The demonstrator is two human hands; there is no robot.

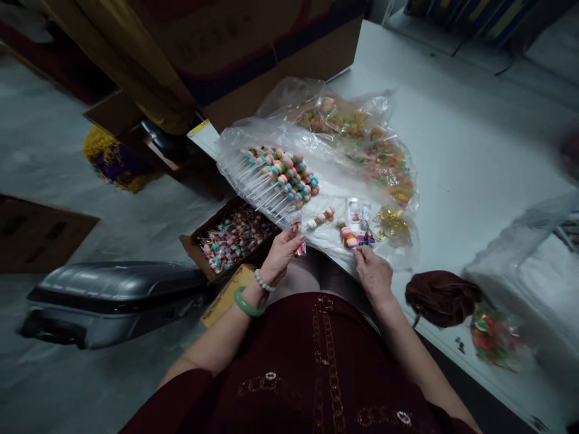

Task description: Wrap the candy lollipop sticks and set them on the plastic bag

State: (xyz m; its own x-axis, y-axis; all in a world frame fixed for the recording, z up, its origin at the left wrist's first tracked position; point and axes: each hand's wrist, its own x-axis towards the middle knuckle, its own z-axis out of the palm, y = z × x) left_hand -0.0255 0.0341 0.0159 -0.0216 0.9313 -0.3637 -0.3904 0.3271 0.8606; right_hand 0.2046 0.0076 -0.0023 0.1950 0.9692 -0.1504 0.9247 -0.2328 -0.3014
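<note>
Two hands work over the near edge of the white surface. The left hand has its fingers closed on a small shiny packet, held just off the edge. The right hand reaches to the bottom of a clear printed wrapper; its fingers touch there, but I cannot tell whether they are pinched shut. Pink sweets lie at the wrapper's lower left.

Between the hands, a little farther in, a short row of marshmallows lies on the plastic sheet. To its left, many candy sticks are piled, coloured ends inward, white sticks toward the edge. Gold ties sit right of the wrapper, and clear bags of candy lie behind.

Below the surface, on the left, an open box holds many small lollipops. On the right, a dark brown bag rests near another candy bag.
</note>
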